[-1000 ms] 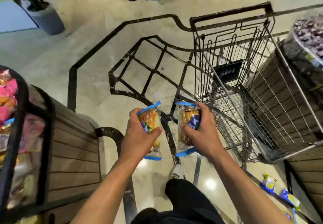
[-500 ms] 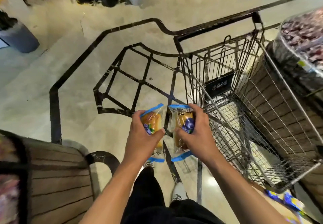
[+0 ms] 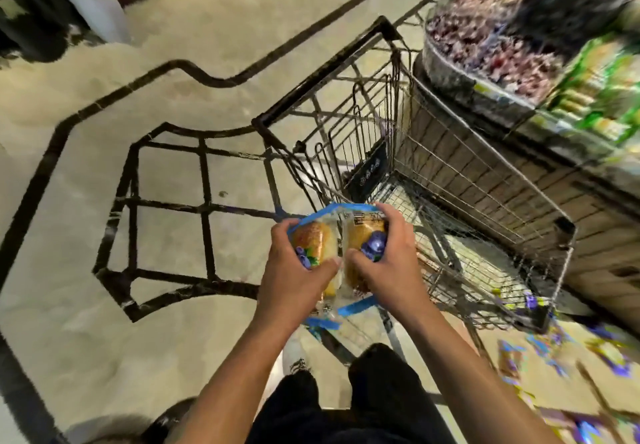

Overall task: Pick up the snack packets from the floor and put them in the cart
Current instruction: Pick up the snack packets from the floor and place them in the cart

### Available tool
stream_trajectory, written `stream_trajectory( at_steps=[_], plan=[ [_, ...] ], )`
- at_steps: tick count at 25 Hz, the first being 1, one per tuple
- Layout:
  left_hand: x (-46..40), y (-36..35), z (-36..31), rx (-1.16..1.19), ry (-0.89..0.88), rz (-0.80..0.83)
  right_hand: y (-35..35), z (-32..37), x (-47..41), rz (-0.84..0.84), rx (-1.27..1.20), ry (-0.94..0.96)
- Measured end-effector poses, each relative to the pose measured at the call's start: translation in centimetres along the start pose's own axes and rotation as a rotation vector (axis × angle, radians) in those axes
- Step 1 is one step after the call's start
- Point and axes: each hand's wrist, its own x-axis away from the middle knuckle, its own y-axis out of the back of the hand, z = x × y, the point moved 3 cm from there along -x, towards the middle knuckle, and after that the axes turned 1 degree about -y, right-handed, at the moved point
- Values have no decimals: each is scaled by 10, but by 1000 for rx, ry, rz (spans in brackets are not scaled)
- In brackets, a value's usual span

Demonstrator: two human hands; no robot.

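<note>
Change: the two packets, apart a moment ago, now touch side by side.
Left hand [image 3: 294,281]: grips the left packet [image 3: 317,241].
Right hand [image 3: 391,270]: grips the right packet [image 3: 367,239].
Cart [image 3: 485,180]: just beyond, packets at its near rim.
Floor [image 3: 571,357]: more packets, blurred.

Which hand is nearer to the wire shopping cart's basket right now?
Right. The right hand, gripping a blue-edged snack packet, is at the metal wire cart rim; the left hand, gripping another packet, is farther left.
</note>
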Motion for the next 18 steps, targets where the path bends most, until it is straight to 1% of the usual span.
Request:
stream_trajectory(
  at_steps=[5, 8, 14, 18],
  plan=[
    [-42, -30, -33, -53, -82, 133, 32, -17, -17, -149, -24, -110],
    [-67, -57, -53, -90, -103, 198, 54, -26, -36, -230, 2, -127],
    [-124, -125, -102, -159, -169, 265, 103, -57, -92, -294, -24, -165],
    [-159, -178, -132, -197, -195, 307, 142, -79, -136, -305, -33, -195]
  ],
)
